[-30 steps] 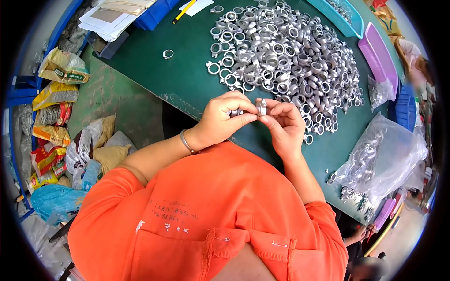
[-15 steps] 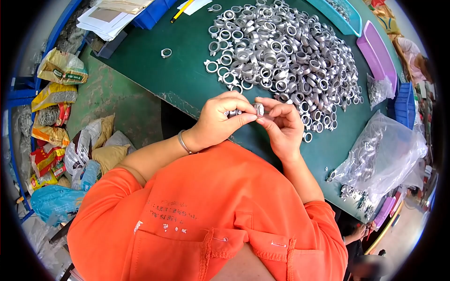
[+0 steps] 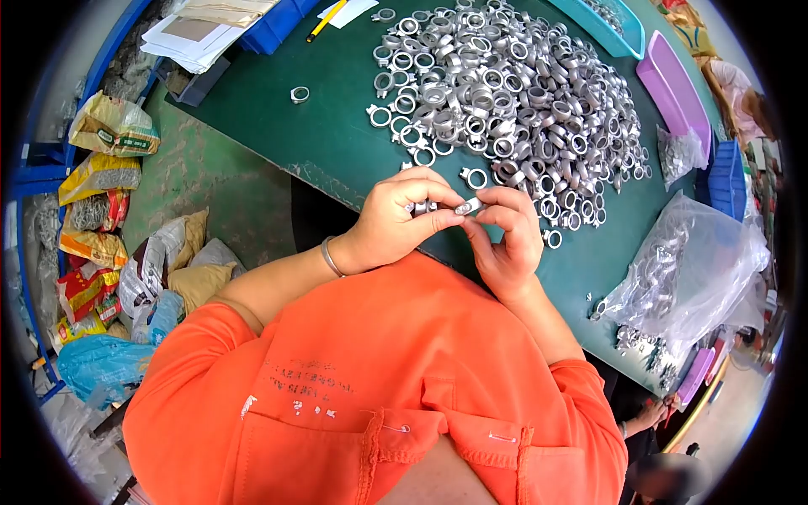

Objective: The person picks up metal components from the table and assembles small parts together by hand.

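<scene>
Between my fingertips, at the front edge of the green table (image 3: 244, 126), is a small silver metal ring (image 3: 468, 206). My left hand (image 3: 400, 215) pinches its left side and also has small metal pieces (image 3: 421, 207) tucked in its curled fingers. My right hand (image 3: 512, 231) holds the ring's right side between thumb and fingers. Just beyond my hands lies a large heap of silver rings (image 3: 522, 101), with one loose ring (image 3: 474, 178) close to my right fingers. Another single ring (image 3: 300, 95) lies apart at the left.
A clear plastic bag (image 3: 673, 278) of metal parts lies at the right, near a blue bin (image 3: 727, 181), a purple basket (image 3: 676, 88) and a teal basket (image 3: 619, 34). Papers (image 3: 198, 38) and a yellow pencil (image 3: 326, 21) are at the upper left. Another person's hand (image 3: 648, 417) shows lower right.
The ring between my fingers has turned and now lies flatter. My right hand's fingers have shifted slightly. A loose ring beyond my fingers is now visible.
</scene>
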The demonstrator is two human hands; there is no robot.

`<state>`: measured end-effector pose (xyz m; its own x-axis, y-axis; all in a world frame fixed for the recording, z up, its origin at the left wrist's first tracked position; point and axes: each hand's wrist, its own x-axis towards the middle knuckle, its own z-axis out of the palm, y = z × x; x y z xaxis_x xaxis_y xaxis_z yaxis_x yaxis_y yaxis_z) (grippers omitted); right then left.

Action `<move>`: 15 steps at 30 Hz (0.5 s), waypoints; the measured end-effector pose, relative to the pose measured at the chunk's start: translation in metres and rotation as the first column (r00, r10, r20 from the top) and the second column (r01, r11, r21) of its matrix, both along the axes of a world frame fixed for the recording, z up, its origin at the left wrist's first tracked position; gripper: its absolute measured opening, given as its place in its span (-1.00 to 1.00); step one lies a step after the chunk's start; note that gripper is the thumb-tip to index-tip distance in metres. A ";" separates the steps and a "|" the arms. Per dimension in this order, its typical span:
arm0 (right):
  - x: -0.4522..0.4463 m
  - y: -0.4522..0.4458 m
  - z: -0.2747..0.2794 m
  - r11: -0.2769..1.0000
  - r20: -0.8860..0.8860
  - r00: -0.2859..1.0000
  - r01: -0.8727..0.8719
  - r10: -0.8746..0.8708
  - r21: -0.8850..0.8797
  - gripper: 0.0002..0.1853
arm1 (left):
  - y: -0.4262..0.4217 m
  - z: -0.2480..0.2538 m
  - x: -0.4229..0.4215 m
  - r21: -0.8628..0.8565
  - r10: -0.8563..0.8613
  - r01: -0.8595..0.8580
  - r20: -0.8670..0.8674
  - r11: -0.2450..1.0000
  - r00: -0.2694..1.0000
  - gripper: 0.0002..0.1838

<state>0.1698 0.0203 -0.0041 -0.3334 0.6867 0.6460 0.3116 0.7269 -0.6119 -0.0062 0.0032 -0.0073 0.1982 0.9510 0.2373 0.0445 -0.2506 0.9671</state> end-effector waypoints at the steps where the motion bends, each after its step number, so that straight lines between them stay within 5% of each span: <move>1: 0.001 -0.001 0.000 1.000 0.003 1.000 0.001 -0.001 0.018 -0.66 | 0.000 0.000 0.000 0.000 -0.002 0.002 -0.001 1.000 1.000 -0.88; 4: 0.009 0.005 0.011 0.992 0.006 0.996 -0.091 0.092 -0.090 -0.70 | -0.002 0.002 -0.005 0.098 0.026 -0.029 0.032 0.995 0.999 -0.90; 5: 0.015 0.010 0.011 0.996 0.023 0.999 -0.029 0.031 -0.082 -0.79 | -0.006 0.007 -0.017 -0.308 -0.021 0.098 0.242 0.946 0.970 -0.88; 6: 0.022 0.015 0.007 0.989 0.011 0.998 0.059 -0.058 -0.134 -0.88 | -0.011 0.010 -0.030 -0.622 0.023 0.286 0.440 0.729 0.898 -0.86; 9: 0.032 0.022 0.014 0.926 0.176 0.966 0.237 -0.191 -0.295 -0.89 | -0.026 -0.016 -0.070 -0.477 0.001 0.569 0.767 0.670 0.642 -0.68; 12: 0.026 0.023 0.004 0.989 0.326 0.943 0.109 -0.071 -0.099 -0.83 | -0.051 -0.041 -0.107 -0.501 0.067 0.657 0.821 0.563 0.567 -0.68; 15: 0.012 0.016 0.004 0.980 0.565 0.805 0.194 -0.183 0.041 -0.80 | -0.061 -0.066 -0.119 -0.789 0.195 0.487 0.581 0.376 0.790 -0.74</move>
<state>0.1815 0.0362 0.0001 -0.4980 0.7832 0.3723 0.7350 0.6090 -0.2982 -0.1256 -0.0574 -0.0728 0.5312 0.6109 -0.5871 -0.4466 0.7907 0.4187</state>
